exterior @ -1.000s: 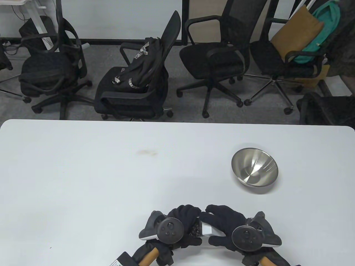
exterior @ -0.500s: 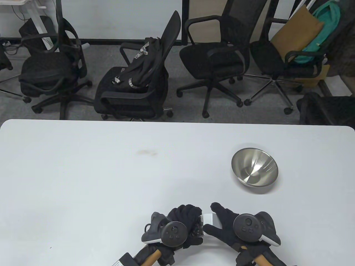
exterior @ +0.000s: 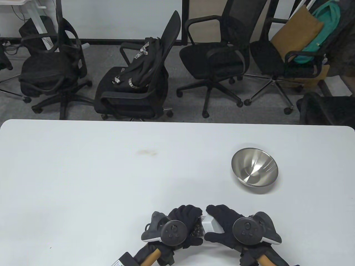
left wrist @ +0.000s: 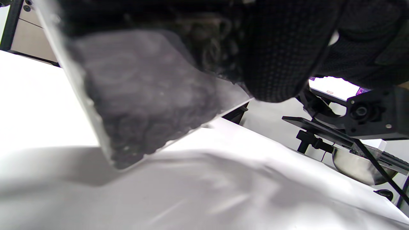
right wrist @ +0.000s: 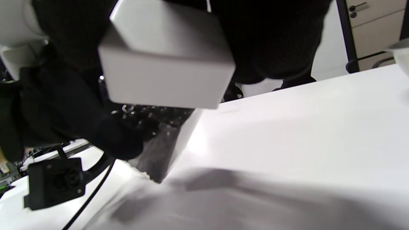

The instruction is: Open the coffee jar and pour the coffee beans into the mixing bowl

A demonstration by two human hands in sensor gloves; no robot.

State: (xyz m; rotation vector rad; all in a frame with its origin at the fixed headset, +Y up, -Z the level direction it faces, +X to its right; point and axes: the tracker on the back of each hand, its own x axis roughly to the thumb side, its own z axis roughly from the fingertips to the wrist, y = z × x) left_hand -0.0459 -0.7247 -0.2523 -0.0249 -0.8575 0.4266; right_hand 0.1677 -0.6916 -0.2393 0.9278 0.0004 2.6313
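Both hands clasp the coffee jar (exterior: 198,228) near the table's (exterior: 111,171) front edge: the left hand (exterior: 181,224) wraps its clear body, the right hand (exterior: 224,228) holds the white lid (exterior: 211,225) at its top end. The jar lies tilted between the two grips, lid toward the right hand. Seen from the left wrist view, the jar (left wrist: 143,92) is a square-sided, transparent container packed with dark coffee beans (left wrist: 140,121), one lower corner close to the table; whether it touches cannot be told. In the right wrist view the lid (right wrist: 166,60) is a smooth, white, boxy block with rounded edges, seated against the jar's mouth. Beyond the right-hand grip and well apart from it stands the mixing bowl (exterior: 254,170), round, polished steel, nothing inside it. Bare white table lies between grip and bowl. Past the table's far edge stand black office chairs (exterior: 213,61).
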